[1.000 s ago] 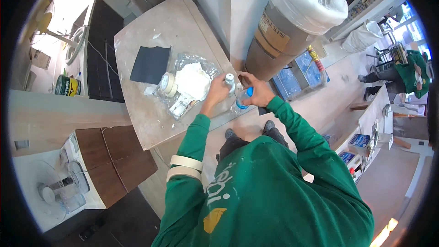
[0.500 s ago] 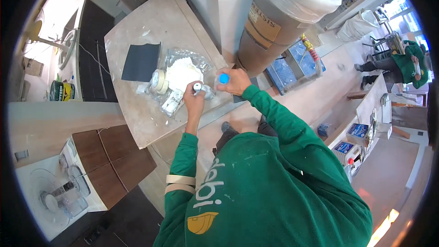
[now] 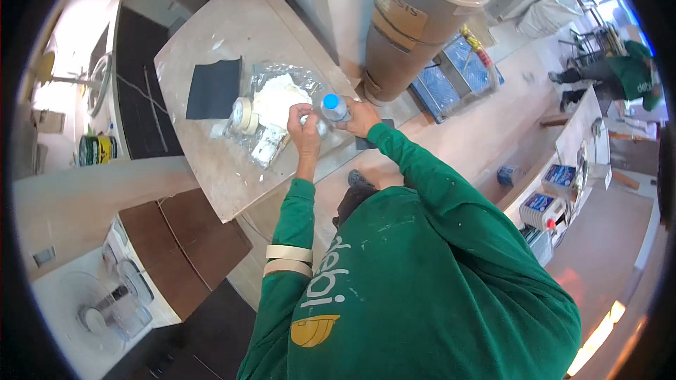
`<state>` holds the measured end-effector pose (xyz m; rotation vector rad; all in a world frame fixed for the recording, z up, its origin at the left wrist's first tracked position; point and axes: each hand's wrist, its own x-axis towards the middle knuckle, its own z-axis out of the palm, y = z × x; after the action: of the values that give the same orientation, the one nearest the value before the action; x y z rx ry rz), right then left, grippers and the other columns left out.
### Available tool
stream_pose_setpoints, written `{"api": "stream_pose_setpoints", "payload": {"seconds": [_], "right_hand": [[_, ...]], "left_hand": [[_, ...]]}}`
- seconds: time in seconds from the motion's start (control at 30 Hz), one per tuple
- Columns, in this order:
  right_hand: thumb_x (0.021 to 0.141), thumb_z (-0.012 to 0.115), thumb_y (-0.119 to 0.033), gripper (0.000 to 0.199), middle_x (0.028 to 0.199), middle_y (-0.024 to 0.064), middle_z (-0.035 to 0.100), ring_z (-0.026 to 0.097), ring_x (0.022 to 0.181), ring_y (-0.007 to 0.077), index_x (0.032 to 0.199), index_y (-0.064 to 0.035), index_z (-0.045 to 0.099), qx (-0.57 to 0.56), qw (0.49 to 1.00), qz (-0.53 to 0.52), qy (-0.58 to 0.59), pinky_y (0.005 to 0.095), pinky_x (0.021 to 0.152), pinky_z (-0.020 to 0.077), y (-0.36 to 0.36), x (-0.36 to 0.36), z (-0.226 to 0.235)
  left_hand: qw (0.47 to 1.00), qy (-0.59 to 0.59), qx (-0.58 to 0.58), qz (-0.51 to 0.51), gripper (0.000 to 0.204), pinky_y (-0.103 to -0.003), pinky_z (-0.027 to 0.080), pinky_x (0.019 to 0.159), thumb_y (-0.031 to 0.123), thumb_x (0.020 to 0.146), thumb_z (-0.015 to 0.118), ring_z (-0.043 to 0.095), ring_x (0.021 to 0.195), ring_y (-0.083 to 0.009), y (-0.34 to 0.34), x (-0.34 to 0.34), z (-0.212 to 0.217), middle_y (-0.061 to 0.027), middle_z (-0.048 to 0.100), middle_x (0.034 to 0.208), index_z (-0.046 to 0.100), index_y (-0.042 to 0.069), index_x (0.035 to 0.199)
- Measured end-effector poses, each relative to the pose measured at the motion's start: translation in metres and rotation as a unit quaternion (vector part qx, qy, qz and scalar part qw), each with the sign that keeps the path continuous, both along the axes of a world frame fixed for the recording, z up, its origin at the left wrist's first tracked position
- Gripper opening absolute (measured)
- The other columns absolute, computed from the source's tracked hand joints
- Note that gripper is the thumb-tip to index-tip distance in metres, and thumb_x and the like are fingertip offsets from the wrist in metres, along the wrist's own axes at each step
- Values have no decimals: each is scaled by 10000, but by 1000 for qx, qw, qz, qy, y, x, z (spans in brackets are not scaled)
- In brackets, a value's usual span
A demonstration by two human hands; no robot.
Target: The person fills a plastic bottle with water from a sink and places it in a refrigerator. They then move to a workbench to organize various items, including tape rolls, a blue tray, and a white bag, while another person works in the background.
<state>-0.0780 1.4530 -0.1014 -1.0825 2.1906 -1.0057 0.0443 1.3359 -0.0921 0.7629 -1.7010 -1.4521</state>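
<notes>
My right hand [image 3: 362, 118] grips a clear plastic bottle [image 3: 339, 111] with a blue cap, held above the edge of a dusty board table [image 3: 211, 151]. Close beside it, my left hand [image 3: 304, 130] has its fingers curled together. A pale, shiny bit shows at those fingers, too unclear to name. Just beyond the left hand, a heap of white powder or paste [image 3: 280, 100] lies on crumpled clear plastic. Rolls of cream tape [image 3: 243, 115] sit at the heap's left side, and a dark rectangular sheet [image 3: 213, 89] lies flat farther left.
A large brown barrel [image 3: 398, 35] topped with white plastic stands beyond the table. Blue wrapped packs [image 3: 443, 88] lie right of it. Two tape rolls [image 3: 289, 260] circle my left forearm. White jugs [image 3: 541, 205] stand on a right-hand shelf. Another person [image 3: 630, 77] is at far right.
My right hand has brought the bottle slightly up and left, its side now showing. My left hand's fingers have turned, and the small white-topped piece seen there earlier no longer shows clearly.
</notes>
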Motion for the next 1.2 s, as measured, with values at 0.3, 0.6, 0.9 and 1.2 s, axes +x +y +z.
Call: {"api": "stream_pose_setpoints", "payload": {"seconds": [0.3, 0.6, 0.9, 1.2], "right_hand": [[609, 763, -439, 585, 851, 193, 671, 656, 821, 365, 1031, -65, 609, -3, 999, 25, 22, 460, 728, 525, 41, 5, 14], [687, 744, -367, 562, 870, 157, 674, 642, 818, 376, 1182, -159, 580, 52, 992, -103, 42, 472, 740, 512, 230, -17, -4], [734, 727, -304, 288, 721, 101, 707, 680, 660, 177, 852, -40, 732, 16, 686, -703, -188, 320, 699, 531, 609, -20, -75], [719, 690, -389, 421, 916, 207, 690, 662, 902, 345, 953, -39, 714, 202, 532, -821, -50, 407, 837, 505, 883, -68, -87]], "left_hand": [[977, -190, -35, -90, 382, -296, 491, 659, 213, 758, 795, 596, 708, -136, 2, -14, 11, -91, 672, 842, 642, -19, 1020], [939, -247, -178, -157, 199, -290, 433, 561, 137, 790, 675, 499, 594, -128, 72, -31, 27, -62, 545, 656, 590, -39, 830], [914, -372, -142, 80, 375, -321, 379, 448, 325, 778, 691, 451, 459, -174, 57, -60, 27, -82, 494, 543, 570, -29, 761], [856, -389, -295, 171, 477, -436, 495, 645, 374, 795, 677, 627, 644, -345, 156, -98, 66, -229, 674, 771, 667, -101, 829]]}}
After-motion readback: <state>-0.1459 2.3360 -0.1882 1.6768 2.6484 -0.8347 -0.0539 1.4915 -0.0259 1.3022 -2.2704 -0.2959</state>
